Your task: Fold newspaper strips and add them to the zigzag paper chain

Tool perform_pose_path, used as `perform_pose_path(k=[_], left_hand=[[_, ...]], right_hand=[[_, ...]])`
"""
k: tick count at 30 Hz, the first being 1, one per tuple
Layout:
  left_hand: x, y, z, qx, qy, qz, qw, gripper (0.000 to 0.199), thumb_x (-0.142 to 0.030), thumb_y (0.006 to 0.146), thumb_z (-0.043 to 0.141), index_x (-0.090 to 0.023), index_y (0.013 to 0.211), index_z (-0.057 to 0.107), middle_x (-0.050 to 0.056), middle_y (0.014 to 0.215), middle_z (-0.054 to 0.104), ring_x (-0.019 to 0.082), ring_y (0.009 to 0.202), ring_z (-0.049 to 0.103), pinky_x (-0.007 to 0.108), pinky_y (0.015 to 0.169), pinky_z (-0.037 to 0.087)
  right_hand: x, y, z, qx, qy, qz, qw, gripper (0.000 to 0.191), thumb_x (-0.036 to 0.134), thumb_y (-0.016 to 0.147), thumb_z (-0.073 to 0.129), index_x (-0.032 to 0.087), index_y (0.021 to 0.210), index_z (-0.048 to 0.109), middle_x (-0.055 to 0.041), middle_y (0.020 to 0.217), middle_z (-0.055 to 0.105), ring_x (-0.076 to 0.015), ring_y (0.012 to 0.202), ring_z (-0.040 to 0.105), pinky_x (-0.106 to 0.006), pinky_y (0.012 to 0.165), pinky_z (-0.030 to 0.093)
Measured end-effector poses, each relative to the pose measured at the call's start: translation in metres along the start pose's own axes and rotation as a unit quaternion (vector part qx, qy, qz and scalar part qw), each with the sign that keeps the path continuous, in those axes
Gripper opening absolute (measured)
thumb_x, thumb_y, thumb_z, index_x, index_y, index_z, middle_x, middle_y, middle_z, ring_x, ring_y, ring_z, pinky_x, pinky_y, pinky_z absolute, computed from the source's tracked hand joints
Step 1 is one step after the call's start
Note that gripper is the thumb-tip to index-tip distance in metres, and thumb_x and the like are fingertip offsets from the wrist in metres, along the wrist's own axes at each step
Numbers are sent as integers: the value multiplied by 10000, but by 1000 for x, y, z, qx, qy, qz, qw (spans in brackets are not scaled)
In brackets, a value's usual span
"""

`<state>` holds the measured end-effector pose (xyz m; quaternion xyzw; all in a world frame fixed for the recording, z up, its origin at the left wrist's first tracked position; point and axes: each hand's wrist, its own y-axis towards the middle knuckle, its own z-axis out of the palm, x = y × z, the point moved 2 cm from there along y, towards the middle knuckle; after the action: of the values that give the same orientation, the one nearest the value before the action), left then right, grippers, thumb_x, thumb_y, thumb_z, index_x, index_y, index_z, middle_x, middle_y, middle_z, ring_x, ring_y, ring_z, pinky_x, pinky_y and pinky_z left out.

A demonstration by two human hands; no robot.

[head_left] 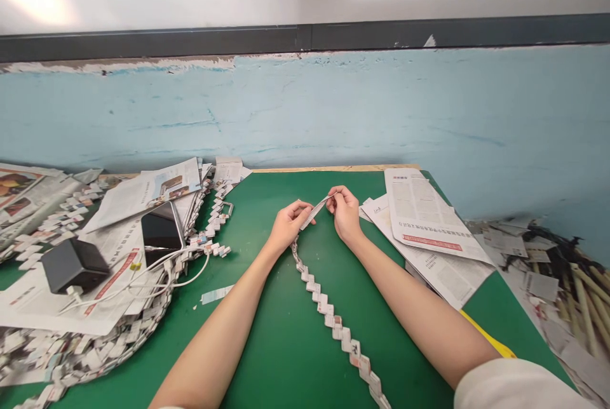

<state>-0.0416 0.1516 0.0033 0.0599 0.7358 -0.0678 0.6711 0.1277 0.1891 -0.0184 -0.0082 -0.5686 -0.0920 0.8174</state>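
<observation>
A narrow folded newspaper strip [314, 212] stretches slantwise between my two hands above the green table. My left hand [288, 223] is closed on its lower end, fingers pinched together. The fingertips of my right hand [345, 211] pinch the upper end. From beneath my left hand a zigzag chain of folded paper [337, 326] runs down the table toward the bottom edge, between my forearms. Whether the strip joins the chain is hidden by my left hand.
Left on the green table [267, 333] lie a phone [162, 229], a black box [75, 265], a white cable [195, 281], newspapers and coiled paper chain. Newspapers [424, 215] and a yellow object [486, 333] are at right. Beyond the right edge are paper scraps and sticks [588, 307].
</observation>
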Motion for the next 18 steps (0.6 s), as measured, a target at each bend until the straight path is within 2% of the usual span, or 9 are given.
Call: perform_pose_path(k=[6,13,18], left_hand=[[1,-1,-2,42,-23,12,999,430,-548,964,590,-166,1101,731,48,766,743,169,693,601,281,711,463],[-1,-2,-1,46,-28,5,999,471,-577,929,642,-157,1131,711,32,679,705,159,650,601,270,679,451],[4,0,-1,33,5,12,999,476,-551,893,703,-146,1144,702,-22,595,625,123,565,523,250,623,409]], right_hand=[[2,-2,2,40,1,-11,999,102,303,889,591,223,835,623,40,588,537,-113,507,408,-258,531,337],[4,-3,4,52,-4,-15,999,94,286,893,580,225,836,623,39,596,544,-114,509,413,-260,536,340],[2,-3,3,56,-11,-14,998,113,309,911,593,219,855,631,41,600,538,-109,510,419,-256,529,335]])
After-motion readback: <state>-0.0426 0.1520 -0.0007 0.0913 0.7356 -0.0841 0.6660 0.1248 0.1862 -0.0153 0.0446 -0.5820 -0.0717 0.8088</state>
